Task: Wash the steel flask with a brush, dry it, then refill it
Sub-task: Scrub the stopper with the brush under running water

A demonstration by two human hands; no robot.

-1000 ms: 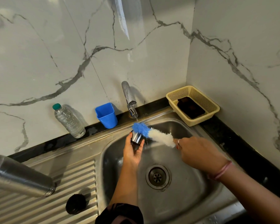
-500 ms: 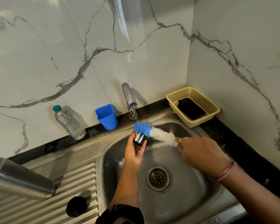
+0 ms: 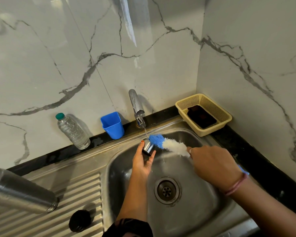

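The steel flask body (image 3: 19, 190) stands on the ribbed drainboard at the left, its mouth out of frame. Over the sink, my left hand (image 3: 143, 161) holds a small steel cap (image 3: 148, 147) of the flask under a thin stream from the tap (image 3: 136, 107). My right hand (image 3: 212, 165) grips the handle of a bottle brush (image 3: 167, 144). Its blue tip touches the cap's open top, and white bristles follow behind. A black lid (image 3: 79, 220) lies on the drainboard near the front edge.
A clear water bottle (image 3: 72, 131) with a green cap and a blue plastic cup (image 3: 112, 125) stand on the black ledge behind the sink (image 3: 203, 202). A beige basket (image 3: 203, 113) holding a dark object sits in the right corner. Marble walls close in behind and right.
The brush tip and the cap shifted slightly together under the running water. Both hands stay in nearly the same spot. The camera tilted a little.
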